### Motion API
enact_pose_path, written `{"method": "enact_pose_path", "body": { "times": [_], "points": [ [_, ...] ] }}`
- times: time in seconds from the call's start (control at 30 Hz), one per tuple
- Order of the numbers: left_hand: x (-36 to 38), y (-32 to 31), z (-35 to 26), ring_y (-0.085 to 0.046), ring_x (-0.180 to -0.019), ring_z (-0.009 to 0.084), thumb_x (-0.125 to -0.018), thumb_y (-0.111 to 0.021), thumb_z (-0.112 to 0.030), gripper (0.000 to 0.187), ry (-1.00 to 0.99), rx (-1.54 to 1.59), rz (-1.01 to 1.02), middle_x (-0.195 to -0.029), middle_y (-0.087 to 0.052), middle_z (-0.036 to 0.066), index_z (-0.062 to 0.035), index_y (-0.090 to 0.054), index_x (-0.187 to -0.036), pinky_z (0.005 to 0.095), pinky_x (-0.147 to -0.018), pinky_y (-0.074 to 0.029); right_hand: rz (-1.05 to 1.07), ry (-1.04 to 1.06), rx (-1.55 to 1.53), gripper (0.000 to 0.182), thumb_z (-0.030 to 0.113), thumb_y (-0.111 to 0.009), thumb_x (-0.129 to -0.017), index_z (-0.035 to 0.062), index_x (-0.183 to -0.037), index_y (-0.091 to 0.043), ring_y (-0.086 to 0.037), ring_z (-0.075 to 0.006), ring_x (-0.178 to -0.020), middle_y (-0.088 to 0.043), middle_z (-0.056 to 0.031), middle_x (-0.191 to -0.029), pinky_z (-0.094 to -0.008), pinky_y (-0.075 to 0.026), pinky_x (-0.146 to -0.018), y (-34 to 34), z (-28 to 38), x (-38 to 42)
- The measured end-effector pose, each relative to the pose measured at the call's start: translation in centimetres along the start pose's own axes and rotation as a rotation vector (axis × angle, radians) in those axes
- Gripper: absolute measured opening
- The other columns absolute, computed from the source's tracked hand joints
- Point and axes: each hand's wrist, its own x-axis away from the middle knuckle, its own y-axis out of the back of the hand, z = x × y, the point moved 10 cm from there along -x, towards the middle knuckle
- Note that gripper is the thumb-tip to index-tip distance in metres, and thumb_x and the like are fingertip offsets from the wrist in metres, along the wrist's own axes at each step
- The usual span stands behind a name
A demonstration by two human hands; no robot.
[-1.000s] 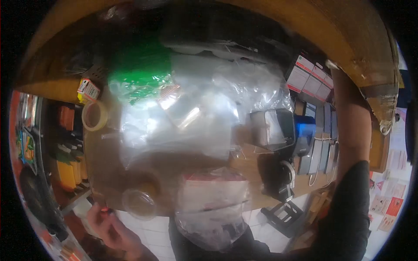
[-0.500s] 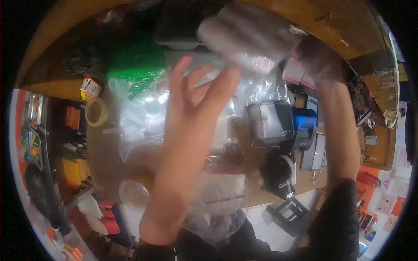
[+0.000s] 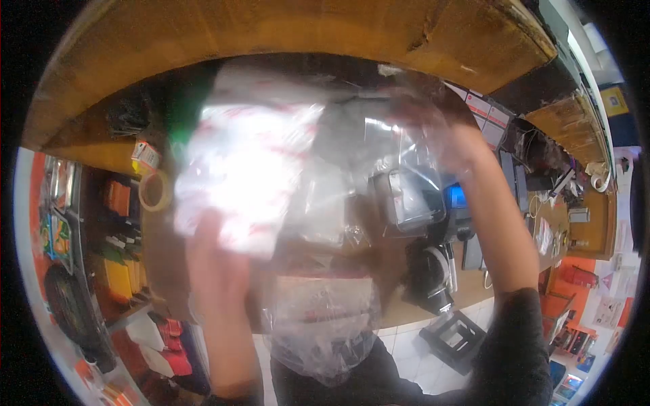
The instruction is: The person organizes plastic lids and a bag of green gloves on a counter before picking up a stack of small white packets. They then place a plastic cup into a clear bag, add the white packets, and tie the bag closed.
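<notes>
Desk (image 3: 396, 298), brown. On it: tape roll (image 3: 159, 206), left side; clear bags (image 3: 323, 211), middle; clear box (image 3: 412, 196), right of centre; blue-and-black device (image 3: 459, 220), just beside box; black tape dispenser (image 3: 425, 281), right, near front edge.

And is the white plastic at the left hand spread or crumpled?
Spread: the white plastic shows one broad, bright face beyond the left hand; blur may hide folds.

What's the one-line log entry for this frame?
left hand: at white, red-marked packet, blurred | right hand: at clear plastic, grip unclear | nearby: clear bag, tape roll
</notes>
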Motion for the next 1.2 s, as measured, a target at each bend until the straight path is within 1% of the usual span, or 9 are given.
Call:
{"method": "enact_pose_path", "body": {
  "times": [0.1, 0.2, 0.4, 0.87, 0.97, 1.07, 1.1, 1.13, 1.2],
  "points": [
    [2.8, 2.4, -2.9, -0.048, -0.134, 0.0309, -0.098, -0.059, -0.022, 0.061, -0.073, 0.017, 0.030, -0.149, -0.046, 0.014, -0.0043, -0.034, -0.150, 0.0501, -0.112, -0.039, -0.030, 0.056, -0.043, 0.040, 0.023, -0.063, -0.097, 0.0033, -0.132, -0.059, -0.066, -0.0251, -0.107, -0.067, -0.0128, -0.123, -0.0345, -0.050, -0.091, 0.9, 1.8, -1.9],
    [5.0, 2.5, -4.1, -0.043, -0.138, 0.0335, -0.098, -0.060, -0.029, 0.067, 0.051, 0.360, 0.381, -0.153, -0.041, 0.015, -0.0066, -0.030, -0.153, 0.0529, -0.114, -0.036, -0.113, 0.148, 0.042, 0.041, 0.024, -0.063, -0.097, 0.0031, -0.132, -0.058, -0.065, -0.0247, -0.107, -0.067, -0.0128, -0.124, -0.0347, -0.050, -0.092, 2.8, 4.5, -5.0],
    [7.8, 8.7, -6.7, -0.042, -0.138, 0.0359, -0.098, -0.060, -0.036, 0.071, -0.116, 0.227, 0.212, -0.155, -0.037, 0.016, -0.0076, -0.028, -0.155, 0.0571, -0.113, -0.036, -0.348, 0.274, 0.493, 0.043, 0.026, -0.062, -0.097, 0.0025, -0.133, -0.057, -0.065, -0.0238, -0.107, -0.066, -0.0129, -0.125, -0.0351, -0.049, -0.093, 7.9, 8.6, -10.9],
    [10.3, 13.0, -6.6, -0.052, -0.128, 0.0360, -0.085, -0.073, -0.028, 0.078, 0.003, 0.176, 0.015, -0.142, -0.049, 0.018, -0.0031, -0.035, -0.149, 0.0548, -0.106, -0.045, -0.611, 0.354, 1.359, 0.047, 0.030, -0.060, -0.098, 0.0013, -0.135, -0.055, -0.064, -0.0216, -0.107, -0.063, -0.0129, -0.128, -0.0360, -0.048, -0.095, 8.8, 10.9, -10.0],
    [11.3, 12.7, -5.3, -0.046, -0.133, 0.0381, -0.086, -0.074, -0.033, 0.082, 0.102, -0.013, 0.009, -0.149, -0.044, 0.017, -0.0046, -0.033, -0.151, 0.0584, -0.110, -0.040, -0.484, 0.471, 1.200, 0.048, 0.031, -0.059, -0.098, 0.0011, -0.136, -0.054, -0.063, -0.0212, -0.107, -0.063, -0.0129, -0.129, -0.0362, -0.048, -0.096, 1.3, 12.1, -2.2],
    [12.0, 12.4, -2.5, -0.048, -0.131, 0.0368, -0.087, -0.072, -0.032, 0.078, 0.249, -0.095, 0.070, -0.146, -0.047, 0.017, -0.0038, -0.035, -0.149, 0.0576, -0.108, -0.042, -0.111, 0.017, 0.726, 0.049, 0.032, -0.059, -0.099, 0.0008, -0.136, -0.054, -0.063, -0.0207, -0.107, -0.062, -0.0129, -0.129, -0.0365, -0.047, -0.096, -5.0, 6.1, 6.9],
    [12.4, 10.2, -2.6, -0.050, -0.129, 0.0360, -0.086, -0.070, -0.033, 0.077, 0.191, -0.219, 0.115, -0.144, -0.047, 0.018, -0.0029, -0.036, -0.148, 0.0558, -0.107, -0.044, 0.161, 0.035, 0.342, 0.066, 0.043, -0.066, -0.093, 0.0006, -0.142, -0.048, -0.061, -0.0230, -0.116, -0.061, -0.0132, -0.132, -0.0392, -0.047, -0.100, -7.6, 3.9, 9.4],
    [13.0, 7.9, -2.8, -0.051, -0.127, 0.0353, -0.086, -0.068, -0.035, 0.077, 0.127, -0.342, 0.153, -0.142, -0.048, 0.019, -0.0020, -0.036, -0.147, 0.0540, -0.105, -0.045, 0.307, -0.088, 0.137, 0.076, 0.034, -0.074, -0.090, 0.0028, -0.149, -0.037, -0.057, -0.0247, -0.119, -0.059, -0.0146, -0.129, -0.0380, -0.049, -0.100, -8.6, 1.0, 12.6],
    [13.2, 4.8, -0.7, -0.053, -0.125, 0.0345, -0.085, -0.065, -0.038, 0.078, 0.383, -0.208, 0.090, -0.140, -0.049, 0.020, -0.0010, -0.035, -0.146, 0.0510, -0.104, -0.046, 0.426, -0.025, -0.015, 0.085, 0.028, -0.078, -0.087, 0.0022, -0.151, -0.028, -0.050, -0.0220, -0.126, -0.052, -0.0143, -0.137, -0.0367, -0.044, -0.104, -9.5, -1.3, 18.2]
  ]
}}
